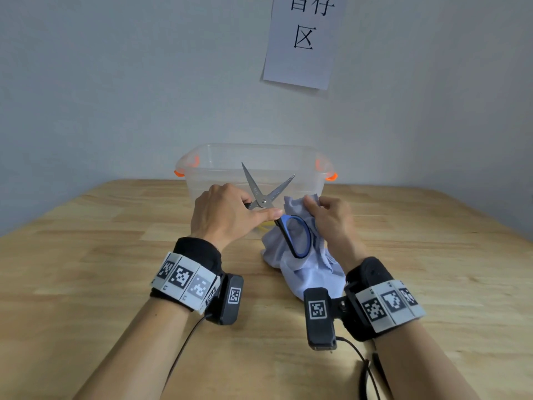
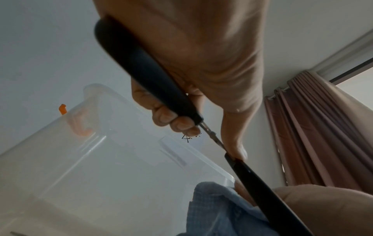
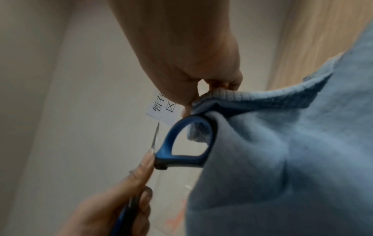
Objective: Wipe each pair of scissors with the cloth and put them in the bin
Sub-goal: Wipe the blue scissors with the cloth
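My left hand (image 1: 230, 210) grips one handle of a pair of scissors (image 1: 264, 197) with black and blue handles. Its steel blades stand spread apart and point up in front of the bin. The other handle loop (image 1: 298, 236) hangs free against the cloth. In the left wrist view the black handle (image 2: 145, 70) crosses my palm. My right hand (image 1: 328, 217) pinches the light blue cloth (image 1: 305, 264) at its top edge, beside the blades. The cloth (image 3: 282, 151) drapes down to the table, and the blue loop (image 3: 189, 143) lies against it. The clear plastic bin (image 1: 253, 166) stands just behind.
The bin has orange latches (image 1: 331, 176) at both ends and stands against the wall on the wooden table (image 1: 115, 255). A paper sign (image 1: 302, 39) hangs on the wall above. Something yellow (image 1: 265, 225) peeks out under my left hand. A curtain (image 2: 315, 127) shows at the right.
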`<state>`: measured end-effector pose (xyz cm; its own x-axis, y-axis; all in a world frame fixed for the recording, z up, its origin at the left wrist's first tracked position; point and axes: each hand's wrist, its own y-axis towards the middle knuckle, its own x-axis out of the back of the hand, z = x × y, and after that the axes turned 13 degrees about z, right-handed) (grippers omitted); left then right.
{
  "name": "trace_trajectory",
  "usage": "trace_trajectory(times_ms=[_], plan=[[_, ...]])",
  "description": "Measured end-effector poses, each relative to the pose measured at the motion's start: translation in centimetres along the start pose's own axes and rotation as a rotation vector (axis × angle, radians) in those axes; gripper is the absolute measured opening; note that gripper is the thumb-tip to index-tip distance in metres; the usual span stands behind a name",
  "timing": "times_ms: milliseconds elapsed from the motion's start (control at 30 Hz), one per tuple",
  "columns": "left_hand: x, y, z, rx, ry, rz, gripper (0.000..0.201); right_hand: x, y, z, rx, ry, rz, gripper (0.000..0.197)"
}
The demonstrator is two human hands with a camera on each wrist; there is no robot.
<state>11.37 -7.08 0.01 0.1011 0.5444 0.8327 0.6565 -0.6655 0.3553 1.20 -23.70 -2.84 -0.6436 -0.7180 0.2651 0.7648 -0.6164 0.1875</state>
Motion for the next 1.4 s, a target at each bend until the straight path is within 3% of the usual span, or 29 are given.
trace_trajectory(times_ms=[100, 300, 433, 600, 867, 1067, 1400], plan=[[0.1, 0.1, 0.0, -0.024, 0.016, 0.005, 0.077, 0.1, -0.3, 0.2, 0.064, -0.122, -0.046, 0.053], [0.1, 0.4, -0.4, -0.068, 0.032, 0.022, 0.077, 0.0, 0.1, 0.6, 0.193, -0.259, -0.222, 0.055], [-0.1, 0.4, -0.4, -0.077, 0.041, 0.028, 0.079, 0.5, 0.1, 1.1, 0.119, -0.096, -0.227, 0.054], [-0.4, 0.5, -0.6, -0.031, 0.03, 0.022, 0.079, -0.1, 0.3, 1.2, -0.045, 0.277, -0.101, 0.039], [-0.8, 0.4, -0.7, -0.066, 0.023, 0.014, 0.081, -0.7, 0.3, 1.4, -0.037, 0.624, 0.183, 0.019], [-0.5, 0.6, -0.4, -0.047, 0.026, 0.012, 0.08, -0.1, 0.2, 1.5, -0.024, 0.695, 0.406, 0.039], [-0.4, 0.7, -0.3, -0.067, 0.041, 0.042, 0.077, 0.1, 0.0, 0.6, 0.033, 0.656, 0.534, 0.019]])
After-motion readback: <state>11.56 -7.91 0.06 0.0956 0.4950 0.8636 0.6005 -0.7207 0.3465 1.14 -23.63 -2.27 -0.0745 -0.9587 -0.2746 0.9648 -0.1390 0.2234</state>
